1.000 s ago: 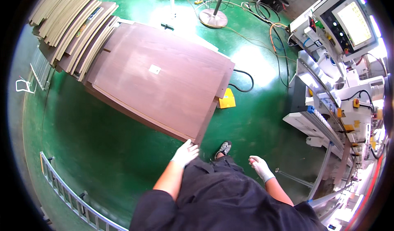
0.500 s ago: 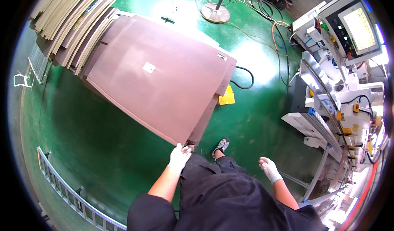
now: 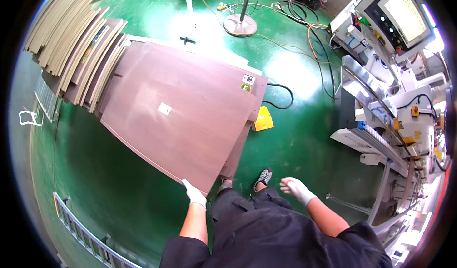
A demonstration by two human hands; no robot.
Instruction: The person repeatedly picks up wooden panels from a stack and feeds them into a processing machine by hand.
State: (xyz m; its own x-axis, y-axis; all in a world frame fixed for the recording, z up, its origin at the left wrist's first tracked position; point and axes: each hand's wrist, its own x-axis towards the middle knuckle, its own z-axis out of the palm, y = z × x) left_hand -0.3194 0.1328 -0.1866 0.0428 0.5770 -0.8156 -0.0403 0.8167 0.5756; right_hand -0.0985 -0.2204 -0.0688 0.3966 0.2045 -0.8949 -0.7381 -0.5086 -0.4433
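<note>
Your left hand [image 3: 195, 193], seven o'clock: grips brown panel [image 3: 181, 130] by edge. Your right hand [image 3: 297, 190], half-past four: hangs loosely half-curled.

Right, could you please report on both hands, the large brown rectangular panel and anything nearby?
White-gloved left hand holding near edge of brown panel. White-gloved right hand apart from it, nothing visibly held. Black looped cable beyond panel's right end.

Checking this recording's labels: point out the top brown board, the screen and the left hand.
Top brown board [image 3: 188, 120], head view: middle of its upper face.
Screen [image 3: 405, 18], head view: its lit middle.
Left hand [image 3: 194, 193], head view: middle of the glove.
</note>
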